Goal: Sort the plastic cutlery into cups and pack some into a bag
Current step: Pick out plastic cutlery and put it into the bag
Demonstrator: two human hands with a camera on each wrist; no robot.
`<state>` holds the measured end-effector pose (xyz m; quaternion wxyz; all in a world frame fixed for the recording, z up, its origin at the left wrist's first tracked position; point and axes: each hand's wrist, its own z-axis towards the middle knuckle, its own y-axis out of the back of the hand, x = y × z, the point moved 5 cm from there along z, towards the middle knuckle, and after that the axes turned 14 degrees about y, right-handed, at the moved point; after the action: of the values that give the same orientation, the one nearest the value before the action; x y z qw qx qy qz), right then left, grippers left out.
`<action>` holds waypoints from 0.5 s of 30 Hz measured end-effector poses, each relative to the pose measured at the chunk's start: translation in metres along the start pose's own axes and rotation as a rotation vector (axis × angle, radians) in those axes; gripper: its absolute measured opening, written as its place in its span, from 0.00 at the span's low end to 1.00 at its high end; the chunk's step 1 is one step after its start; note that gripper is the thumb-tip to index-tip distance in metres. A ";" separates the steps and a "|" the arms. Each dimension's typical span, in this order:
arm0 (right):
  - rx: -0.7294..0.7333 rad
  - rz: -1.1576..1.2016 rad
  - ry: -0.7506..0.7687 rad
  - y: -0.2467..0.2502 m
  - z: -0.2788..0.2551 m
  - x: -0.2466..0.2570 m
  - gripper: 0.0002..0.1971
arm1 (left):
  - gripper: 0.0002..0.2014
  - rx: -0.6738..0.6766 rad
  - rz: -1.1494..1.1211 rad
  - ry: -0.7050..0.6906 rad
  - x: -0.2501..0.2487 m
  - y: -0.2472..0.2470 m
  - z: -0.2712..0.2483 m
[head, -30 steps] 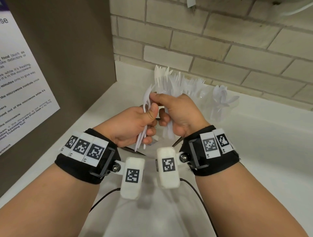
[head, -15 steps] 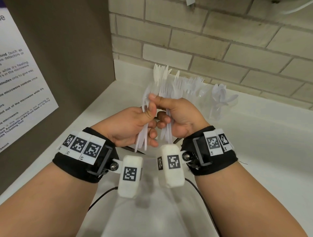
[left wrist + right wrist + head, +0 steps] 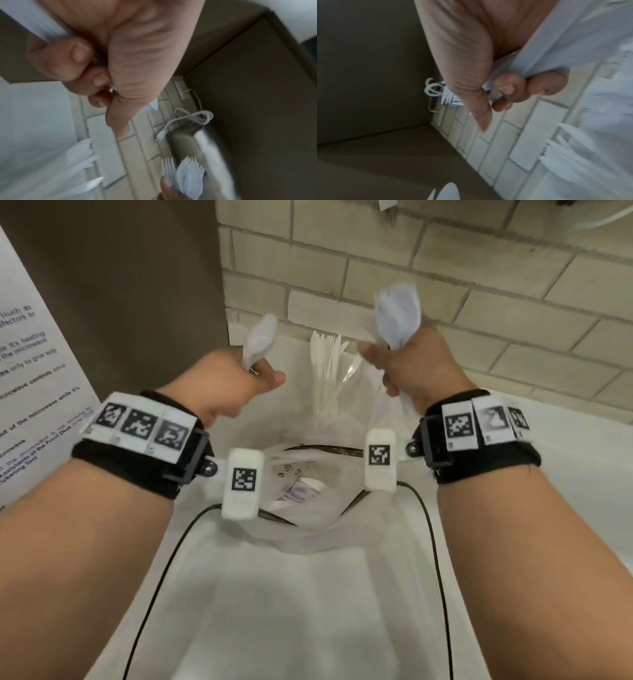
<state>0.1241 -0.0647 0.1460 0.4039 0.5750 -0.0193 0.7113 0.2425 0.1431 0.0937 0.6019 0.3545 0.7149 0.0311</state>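
Below, my clear plastic bag (image 3: 308, 529) lies open on the white counter (image 3: 565, 542), white cutlery inside. Behind it a clear plastic cup (image 3: 325, 392) holds upright white plastic knives (image 3: 323, 354). My left hand (image 3: 226, 385) grips white spoons (image 3: 258, 340); my right hand (image 3: 414, 368) grips white forks (image 3: 397, 316). Both fists raised, well apart.

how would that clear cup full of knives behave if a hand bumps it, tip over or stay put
Probably tips easily: the clear cup looks thin and light, and the white knives stand tall, well above its rim, so the load seems top-heavy. It may also slide first, since the white counter looks smooth. If it goes over, the loose knives would likely scatter.
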 end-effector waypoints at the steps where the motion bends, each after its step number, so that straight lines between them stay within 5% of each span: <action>1: 0.056 -0.088 -0.044 -0.002 0.006 -0.010 0.23 | 0.12 -0.022 0.087 -0.025 -0.002 -0.004 0.007; 7: 0.436 -0.511 -0.289 -0.037 0.018 -0.090 0.17 | 0.12 -0.008 0.648 -0.021 0.017 -0.051 0.062; 12: 0.567 -0.571 -0.269 -0.063 0.031 -0.128 0.09 | 0.19 0.186 0.722 -0.010 0.035 -0.078 0.095; 15: 0.611 -0.610 -0.267 -0.074 0.031 -0.140 0.15 | 0.22 0.244 0.740 -0.013 0.042 -0.094 0.104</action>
<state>0.1953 -0.1074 0.0071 0.4007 0.7340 0.3098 0.4525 0.2896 0.0563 -0.0145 0.5080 0.6576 0.5332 0.1586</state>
